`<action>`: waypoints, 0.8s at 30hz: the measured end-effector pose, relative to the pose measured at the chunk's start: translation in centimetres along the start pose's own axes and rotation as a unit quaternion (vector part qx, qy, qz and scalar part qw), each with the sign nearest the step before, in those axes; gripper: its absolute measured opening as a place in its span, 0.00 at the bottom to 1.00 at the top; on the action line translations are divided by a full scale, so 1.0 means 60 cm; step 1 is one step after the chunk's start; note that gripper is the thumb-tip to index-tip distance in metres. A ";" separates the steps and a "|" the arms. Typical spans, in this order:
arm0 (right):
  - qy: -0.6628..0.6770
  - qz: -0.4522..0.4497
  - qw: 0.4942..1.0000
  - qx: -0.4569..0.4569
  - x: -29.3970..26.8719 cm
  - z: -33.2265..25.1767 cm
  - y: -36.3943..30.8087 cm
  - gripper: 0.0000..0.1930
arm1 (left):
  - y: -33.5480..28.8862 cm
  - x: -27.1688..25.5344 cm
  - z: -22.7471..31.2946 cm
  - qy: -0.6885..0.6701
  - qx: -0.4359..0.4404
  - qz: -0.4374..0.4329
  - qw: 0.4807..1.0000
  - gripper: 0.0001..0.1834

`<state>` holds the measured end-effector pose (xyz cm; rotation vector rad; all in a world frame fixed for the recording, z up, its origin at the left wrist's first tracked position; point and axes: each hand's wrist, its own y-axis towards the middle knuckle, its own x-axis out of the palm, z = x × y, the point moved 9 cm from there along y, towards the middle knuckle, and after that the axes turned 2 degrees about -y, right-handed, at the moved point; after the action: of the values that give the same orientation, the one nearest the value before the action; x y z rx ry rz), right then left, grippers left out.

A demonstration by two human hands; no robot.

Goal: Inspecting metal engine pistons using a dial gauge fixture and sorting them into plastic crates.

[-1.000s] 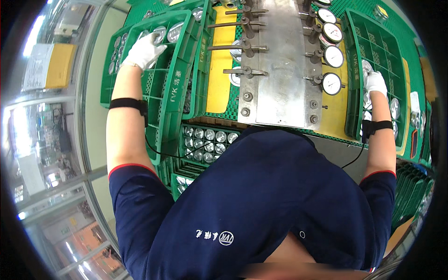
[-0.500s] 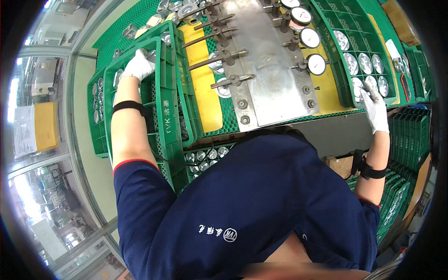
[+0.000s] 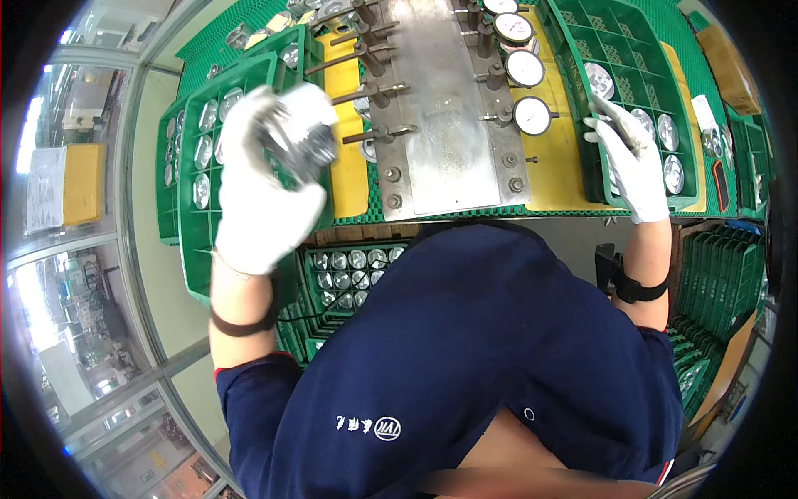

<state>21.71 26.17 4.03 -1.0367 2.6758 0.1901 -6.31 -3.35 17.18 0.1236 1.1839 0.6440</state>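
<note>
Left hand (image 3: 268,198) around metal part (image 3: 309,155); right hand (image 3: 629,158), fingers parted, over tray (image 3: 573,93); gauges (image 3: 525,69) between

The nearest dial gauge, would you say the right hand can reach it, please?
Probably yes: only the green crate's side wall and yellow sheet appear between the right hand and dial gauge.

White-gloved left hand (image 3: 270,179): raised over left side of green mat-covered table (image 3: 208,50), motion-blurred; fingers and thumb curled inward, gripping. Bare left forearm (image 3: 239,293): near vertical, black fabric band (image 3: 245,324) below wrist. White-gloved right hand (image 3: 629,162): over near edge of table, right side; fingers extended, slightly parted, grey-smudged, tips pointing up-left. Bare right forearm (image 3: 651,249): near vertical, black fabric band (image 3: 642,289) below wrist.
</note>
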 end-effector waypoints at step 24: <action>0.253 -0.328 0.867 0.275 0.295 0.038 -0.106 0.45 | -0.004 0.288 0.069 0.007 0.096 -0.120 0.988 0.40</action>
<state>13.89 10.63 -3.49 -1.8625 2.3054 -1.0374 1.31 6.54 4.54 0.1372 1.2497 0.3190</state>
